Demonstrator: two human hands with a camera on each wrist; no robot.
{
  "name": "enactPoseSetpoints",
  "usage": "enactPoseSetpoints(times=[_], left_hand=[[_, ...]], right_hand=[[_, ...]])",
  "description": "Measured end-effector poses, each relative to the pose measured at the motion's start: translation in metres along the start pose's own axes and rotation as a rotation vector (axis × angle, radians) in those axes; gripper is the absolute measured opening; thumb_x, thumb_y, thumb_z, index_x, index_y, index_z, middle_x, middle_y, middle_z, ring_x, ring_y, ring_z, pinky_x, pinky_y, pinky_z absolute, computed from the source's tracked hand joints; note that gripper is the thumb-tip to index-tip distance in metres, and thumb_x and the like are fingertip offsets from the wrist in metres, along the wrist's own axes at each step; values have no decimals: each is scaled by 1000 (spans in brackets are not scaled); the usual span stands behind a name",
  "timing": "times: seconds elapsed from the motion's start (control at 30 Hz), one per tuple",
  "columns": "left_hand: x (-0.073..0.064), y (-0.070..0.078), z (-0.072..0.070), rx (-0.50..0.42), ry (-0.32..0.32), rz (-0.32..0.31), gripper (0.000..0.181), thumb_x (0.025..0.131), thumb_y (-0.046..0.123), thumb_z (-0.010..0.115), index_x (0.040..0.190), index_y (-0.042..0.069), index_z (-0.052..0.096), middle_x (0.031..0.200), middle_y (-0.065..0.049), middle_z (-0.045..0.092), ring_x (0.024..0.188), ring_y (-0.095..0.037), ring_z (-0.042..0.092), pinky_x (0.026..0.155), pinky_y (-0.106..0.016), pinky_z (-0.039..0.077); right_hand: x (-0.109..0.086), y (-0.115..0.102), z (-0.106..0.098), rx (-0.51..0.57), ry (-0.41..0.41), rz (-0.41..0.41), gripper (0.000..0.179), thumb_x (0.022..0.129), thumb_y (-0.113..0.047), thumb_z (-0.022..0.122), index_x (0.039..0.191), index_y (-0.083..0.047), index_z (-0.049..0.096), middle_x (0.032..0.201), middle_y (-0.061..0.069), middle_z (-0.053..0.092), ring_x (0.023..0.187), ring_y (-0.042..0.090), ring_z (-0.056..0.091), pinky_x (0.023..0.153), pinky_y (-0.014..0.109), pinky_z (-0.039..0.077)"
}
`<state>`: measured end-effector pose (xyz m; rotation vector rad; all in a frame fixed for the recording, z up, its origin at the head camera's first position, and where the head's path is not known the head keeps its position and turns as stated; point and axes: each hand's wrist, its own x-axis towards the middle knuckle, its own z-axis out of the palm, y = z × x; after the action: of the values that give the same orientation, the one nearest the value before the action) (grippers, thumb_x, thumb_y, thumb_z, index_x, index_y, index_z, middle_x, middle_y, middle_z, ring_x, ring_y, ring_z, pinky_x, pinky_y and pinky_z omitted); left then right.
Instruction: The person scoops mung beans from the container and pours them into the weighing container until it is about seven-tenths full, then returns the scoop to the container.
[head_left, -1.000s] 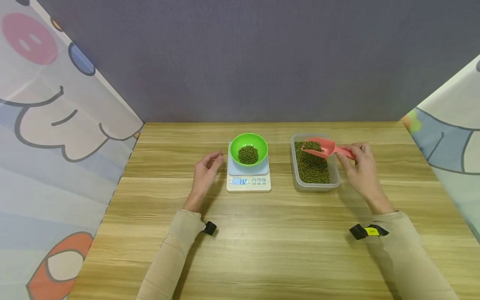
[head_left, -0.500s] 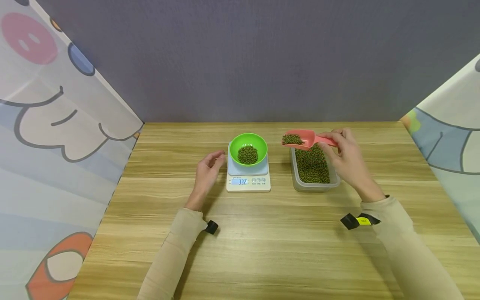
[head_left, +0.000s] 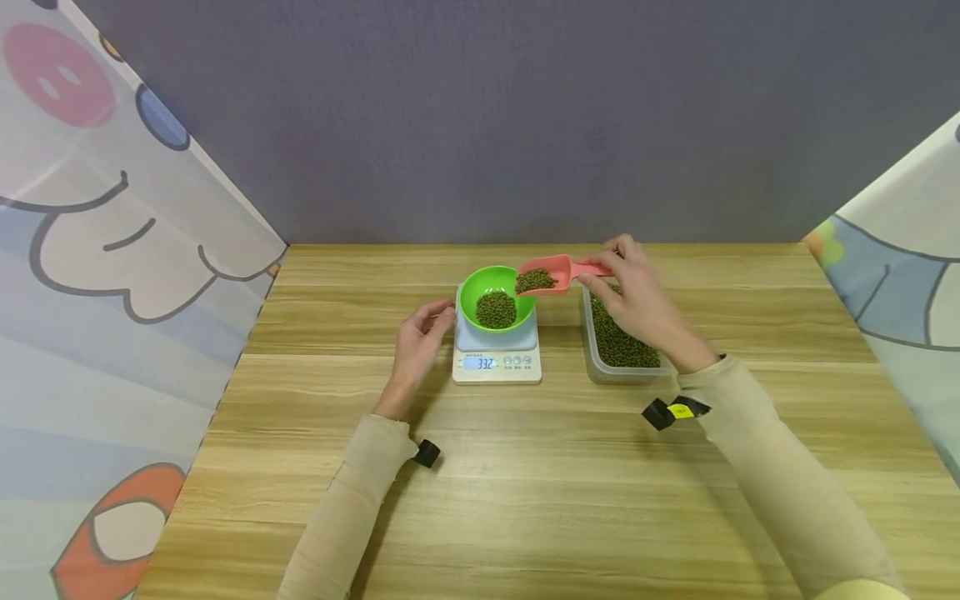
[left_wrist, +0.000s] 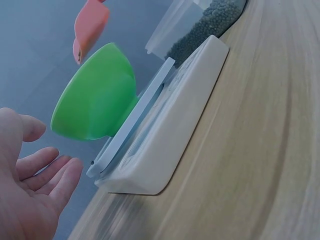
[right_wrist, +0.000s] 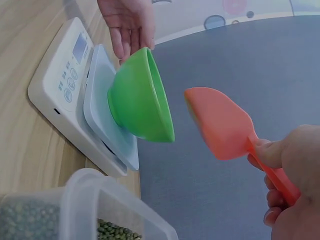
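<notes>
My right hand (head_left: 633, 287) grips the handle of a pink-red scoop (right_wrist: 220, 120) that carries mung beans (head_left: 534, 281). The scoop's tip overlaps the right rim of a green bowl (head_left: 471, 287) in the head view; the right wrist view shows it raised above the rim. A small heap of beans lies in the bowl. Under the bowl is a white kitchen scale (head_left: 497, 372), its display reading 33.2. Just left of the scale, my left hand (left_wrist: 30, 185) holds nothing, its fingers loosely bent near the bowl and the platform.
A clear plastic container (head_left: 630, 375) of mung beans stands right of the scale, partly under my right forearm. All of it is on a wooden table (head_left: 525, 500). A grey panel (head_left: 525, 125) rises behind, with cartoon-printed sheets (head_left: 112, 350) at the sides.
The right hand has lifted the loaded scoop out of the container and carried it left to the bowl's rim. The left hand has barely shifted toward the scale; the display reading stays the same.
</notes>
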<state>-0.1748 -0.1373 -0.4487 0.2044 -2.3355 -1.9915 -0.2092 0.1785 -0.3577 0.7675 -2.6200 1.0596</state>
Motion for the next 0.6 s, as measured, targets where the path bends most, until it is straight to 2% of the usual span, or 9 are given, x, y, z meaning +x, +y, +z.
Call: enactPoseSetpoints(times=[0.2,0.6], left_hand=[[0,-1,-1,-5,1,-7,40,103,25,65,135,2,64,132,-20,67,117,-36,66,103,-47,53],[4,-1,0,-26,-9,-42,42,104,23,64,138,-1,61,135,-24,65,122,-40,63,106,-51,50]], right_hand=[[10,-4,3,-60,-46,-31,24,102,-9,64,120,6,68,115,22,50,101,35,43,80,43,37],[21,-11,4,-122,-45,-119,24,99,-9,67,117,7,69,110,21,49,98,34,39,81,42,36]])
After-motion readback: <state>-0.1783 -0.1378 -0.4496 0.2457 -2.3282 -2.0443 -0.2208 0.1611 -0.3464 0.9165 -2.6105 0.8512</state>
